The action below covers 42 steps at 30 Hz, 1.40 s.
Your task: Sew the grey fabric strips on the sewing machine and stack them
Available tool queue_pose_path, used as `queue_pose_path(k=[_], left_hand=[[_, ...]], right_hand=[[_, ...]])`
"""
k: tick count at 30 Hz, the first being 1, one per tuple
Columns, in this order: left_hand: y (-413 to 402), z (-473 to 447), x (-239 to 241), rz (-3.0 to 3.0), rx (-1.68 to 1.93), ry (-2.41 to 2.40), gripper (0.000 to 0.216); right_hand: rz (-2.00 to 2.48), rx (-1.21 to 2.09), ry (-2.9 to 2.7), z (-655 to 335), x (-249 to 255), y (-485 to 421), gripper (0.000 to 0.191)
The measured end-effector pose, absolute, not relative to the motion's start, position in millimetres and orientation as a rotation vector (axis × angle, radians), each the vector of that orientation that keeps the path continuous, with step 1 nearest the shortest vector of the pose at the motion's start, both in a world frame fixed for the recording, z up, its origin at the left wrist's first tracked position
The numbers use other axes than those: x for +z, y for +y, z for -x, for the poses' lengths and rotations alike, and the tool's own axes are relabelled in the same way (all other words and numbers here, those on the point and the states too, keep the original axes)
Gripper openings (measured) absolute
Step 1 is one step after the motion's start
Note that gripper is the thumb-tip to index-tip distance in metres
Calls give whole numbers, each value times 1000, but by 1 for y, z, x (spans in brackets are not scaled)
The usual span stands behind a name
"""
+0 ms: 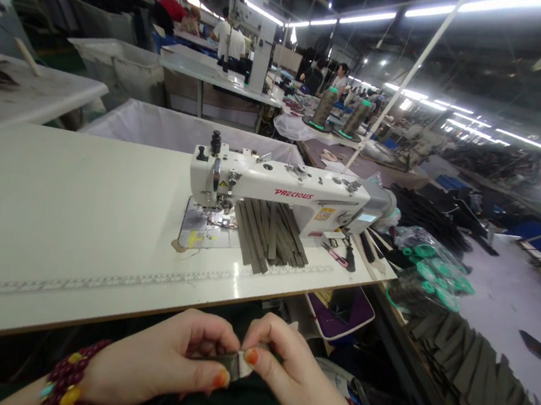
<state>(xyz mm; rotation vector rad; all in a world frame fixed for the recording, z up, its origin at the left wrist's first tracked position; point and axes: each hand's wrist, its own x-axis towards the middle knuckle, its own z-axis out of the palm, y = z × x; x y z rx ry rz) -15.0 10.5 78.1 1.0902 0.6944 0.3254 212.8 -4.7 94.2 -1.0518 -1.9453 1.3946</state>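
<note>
My left hand [172,358] and my right hand [289,372] meet in front of the table's front edge, both pinching one small grey fabric strip [230,359]. A pale end of the strip shows beside my right thumb; the rest is hidden in my left fingers. Beyond the hands stands a white sewing machine [272,186] marked PRECIOUS. A bundle of grey-brown strips [273,236] lies under its arm, to the right of the needle plate [208,228].
A tape measure [153,278] runs along the front of the white table [63,203]. Scissors with pink handles [337,258] lie right of the bundle. Green-ended thread spools [431,278] and many dark strips [489,387] cover the side table. Two thread cones [324,108] stand behind the machine.
</note>
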Motion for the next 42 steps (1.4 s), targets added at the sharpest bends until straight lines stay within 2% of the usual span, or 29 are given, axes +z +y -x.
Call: queue_pose_path(k=[42], left_hand=[[20,16,72,-1089,280,729,41]], right_hand=[[1061,1392,-1881,-209,78,-6,21]])
